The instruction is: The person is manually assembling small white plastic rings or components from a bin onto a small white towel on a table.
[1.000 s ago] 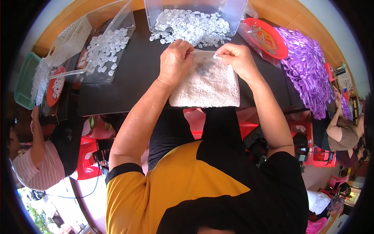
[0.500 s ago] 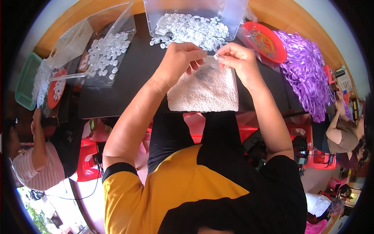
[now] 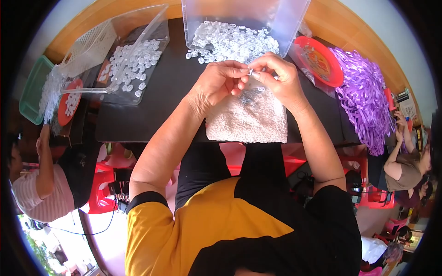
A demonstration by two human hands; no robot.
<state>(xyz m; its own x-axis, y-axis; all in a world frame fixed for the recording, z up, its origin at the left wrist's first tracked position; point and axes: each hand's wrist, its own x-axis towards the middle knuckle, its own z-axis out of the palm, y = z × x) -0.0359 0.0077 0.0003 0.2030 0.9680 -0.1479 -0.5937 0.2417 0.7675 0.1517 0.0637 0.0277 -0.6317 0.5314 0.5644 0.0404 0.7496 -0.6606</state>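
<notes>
My left hand [image 3: 217, 83] and my right hand [image 3: 278, 79] meet above a white towel [image 3: 246, 118] that lies on the black table [image 3: 138, 120]. Both pinch one small clear plastic piece [image 3: 251, 72] between their fingertips. A few small metal parts [image 3: 248, 95] rest on the towel just below the hands. Right behind the hands stands a clear plastic bin [image 3: 244, 23] holding many small clear plastic rings [image 3: 232, 41].
A second clear bin [image 3: 133, 62] with more rings sits at the left, beside a white basket [image 3: 90, 46], a green tray [image 3: 33, 87] and an orange lid [image 3: 69, 94]. A red lid [image 3: 320, 60] and purple ribbons [image 3: 363, 92] lie to the right. People sit at both sides.
Both hands rose off the towel's far corners and came together over it, fingertips now pinching a small clear piece.
</notes>
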